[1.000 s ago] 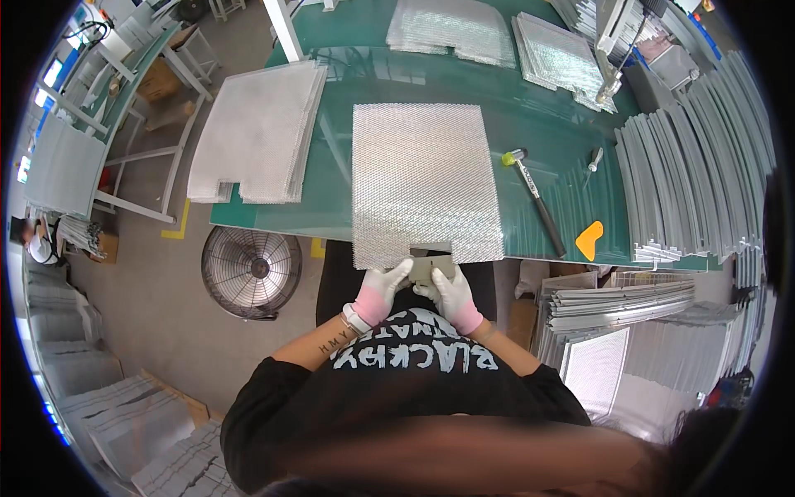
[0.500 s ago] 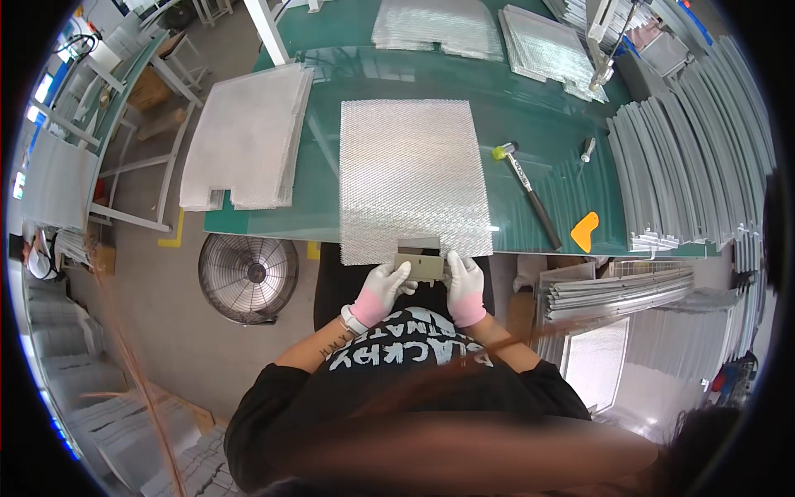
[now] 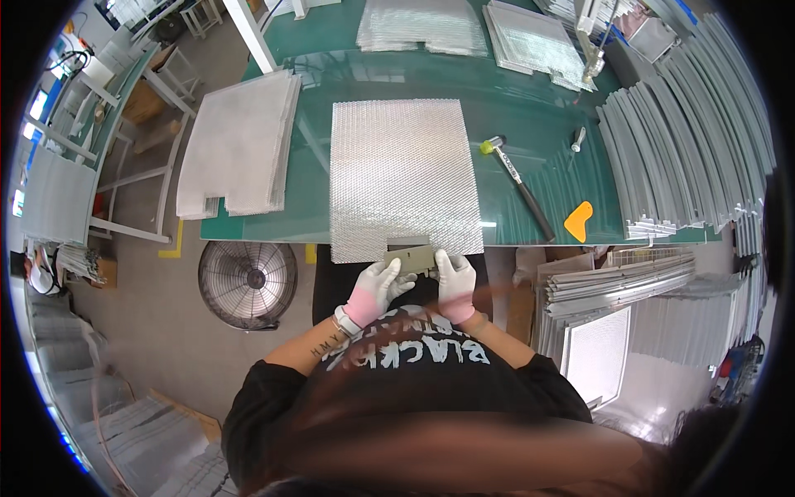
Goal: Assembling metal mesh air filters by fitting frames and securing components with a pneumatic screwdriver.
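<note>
Head view: shows the grey-green plate [image 3: 411,260] now slanting, right end higher, after lying nearly level half a second ago. Clamps it near the left end with the gloved left hand [image 3: 374,286], thumb over the visible face; has the right hand [image 3: 457,283] up against the right end, but cannot tell whether pinching or only touching. Keeps the plate at the mouth of the notch in the silvery mesh sheet [image 3: 403,178], beyond the front edge of the green table [image 3: 522,99]. Looks, by judgement, like shifting the hold, leaving the plate out of line with the sheet's lower edge; cannot tell whether touching the sheet.

Shows, right of the sheet, a hammer [image 3: 531,203] with handle toward the front edge, an orange angled piece [image 3: 577,225] nearer the front right corner, and upright grey panels [image 3: 687,149] crowding the right edge. Has a stack of mesh sheets [image 3: 236,145] at the left edge and a round fan [image 3: 248,286] below the front left corner. Hides part of the plate behind the left thumb.
</note>
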The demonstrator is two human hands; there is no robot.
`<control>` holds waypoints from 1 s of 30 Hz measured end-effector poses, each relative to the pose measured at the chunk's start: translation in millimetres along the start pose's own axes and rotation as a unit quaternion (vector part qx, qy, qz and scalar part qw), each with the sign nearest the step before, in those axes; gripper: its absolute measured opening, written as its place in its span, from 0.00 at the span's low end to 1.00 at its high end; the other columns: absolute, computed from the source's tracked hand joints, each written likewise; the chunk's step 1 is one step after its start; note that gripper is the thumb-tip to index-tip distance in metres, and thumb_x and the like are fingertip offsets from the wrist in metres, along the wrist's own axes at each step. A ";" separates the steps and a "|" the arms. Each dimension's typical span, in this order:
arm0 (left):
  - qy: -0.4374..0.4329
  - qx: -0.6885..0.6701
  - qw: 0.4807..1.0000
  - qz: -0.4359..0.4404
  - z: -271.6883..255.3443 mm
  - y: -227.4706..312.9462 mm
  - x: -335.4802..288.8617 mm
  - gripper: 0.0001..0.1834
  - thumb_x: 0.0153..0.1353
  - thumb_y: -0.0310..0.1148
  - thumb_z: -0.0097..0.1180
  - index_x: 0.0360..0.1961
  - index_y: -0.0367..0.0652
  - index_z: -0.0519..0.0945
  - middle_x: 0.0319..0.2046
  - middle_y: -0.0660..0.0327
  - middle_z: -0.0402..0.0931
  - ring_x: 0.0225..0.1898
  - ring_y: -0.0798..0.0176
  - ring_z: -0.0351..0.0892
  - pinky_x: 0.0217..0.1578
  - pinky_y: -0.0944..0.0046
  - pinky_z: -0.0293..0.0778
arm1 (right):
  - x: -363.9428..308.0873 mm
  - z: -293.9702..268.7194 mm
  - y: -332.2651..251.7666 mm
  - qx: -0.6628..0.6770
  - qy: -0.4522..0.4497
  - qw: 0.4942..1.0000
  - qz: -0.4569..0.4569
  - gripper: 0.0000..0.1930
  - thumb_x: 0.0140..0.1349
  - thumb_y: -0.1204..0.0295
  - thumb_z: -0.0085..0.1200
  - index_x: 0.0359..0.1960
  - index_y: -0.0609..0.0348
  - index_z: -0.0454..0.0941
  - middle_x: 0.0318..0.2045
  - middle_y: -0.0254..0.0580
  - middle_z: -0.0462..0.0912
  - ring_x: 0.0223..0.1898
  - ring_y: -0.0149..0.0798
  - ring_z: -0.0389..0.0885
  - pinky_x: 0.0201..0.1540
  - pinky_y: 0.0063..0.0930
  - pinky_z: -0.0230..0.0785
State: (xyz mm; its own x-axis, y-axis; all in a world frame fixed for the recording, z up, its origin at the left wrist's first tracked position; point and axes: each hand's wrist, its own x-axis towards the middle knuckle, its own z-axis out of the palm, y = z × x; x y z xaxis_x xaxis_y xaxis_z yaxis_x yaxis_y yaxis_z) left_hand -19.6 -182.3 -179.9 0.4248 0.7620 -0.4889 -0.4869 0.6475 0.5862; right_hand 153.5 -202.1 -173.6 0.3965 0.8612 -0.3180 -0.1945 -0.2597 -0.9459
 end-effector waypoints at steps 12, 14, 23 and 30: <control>-0.245 0.758 0.575 0.188 91.7 147.8 53.6 0.32 0.62 0.54 0.56 0.62 0.45 0.72 0.59 0.50 0.71 0.63 0.52 0.67 0.65 0.47 0.60 | 5.3 4.6 31.4 0.044 -0.318 0.945 0.057 0.25 0.74 0.53 0.36 0.41 0.66 0.77 0.28 0.41 0.81 0.28 0.32 0.79 0.34 0.24 0.72; -0.211 0.846 0.323 0.367 86.8 132.6 87.6 0.36 0.59 0.56 0.57 0.64 0.49 0.71 0.63 0.48 0.66 0.68 0.48 0.59 0.69 0.42 0.51 | 0.5 7.7 6.9 0.032 -0.196 0.979 0.037 0.23 0.74 0.56 0.37 0.37 0.64 0.78 0.25 0.39 0.81 0.22 0.29 0.77 0.27 0.23 0.70; -0.119 0.851 0.376 0.348 109.2 41.2 58.6 0.33 0.62 0.51 0.52 0.66 0.52 0.67 0.67 0.44 0.58 0.69 0.33 0.52 0.68 0.33 0.44 | 9.8 -49.4 31.7 0.073 -0.015 0.994 -0.085 0.12 0.73 0.66 0.45 0.40 0.59 0.79 0.34 0.29 0.79 0.36 0.22 0.74 0.39 0.19 0.69; -0.124 0.835 0.399 0.358 103.2 41.0 51.0 0.30 0.63 0.44 0.52 0.65 0.48 0.68 0.66 0.43 0.58 0.67 0.33 0.54 0.67 0.33 0.44 | 2.5 -49.8 7.1 0.168 -0.023 0.985 0.032 0.11 0.71 0.68 0.49 0.48 0.62 0.76 0.40 0.33 0.81 0.39 0.25 0.78 0.43 0.23 0.72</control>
State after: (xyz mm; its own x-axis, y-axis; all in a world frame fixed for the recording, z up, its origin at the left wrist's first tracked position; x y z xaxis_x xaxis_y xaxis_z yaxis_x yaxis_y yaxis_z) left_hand 60.9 -118.0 -114.1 0.7961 0.5871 0.1470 0.5490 -0.8028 0.2327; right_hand 197.8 -223.5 -184.3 0.3339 0.8685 -0.3663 -0.5065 -0.1625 -0.8468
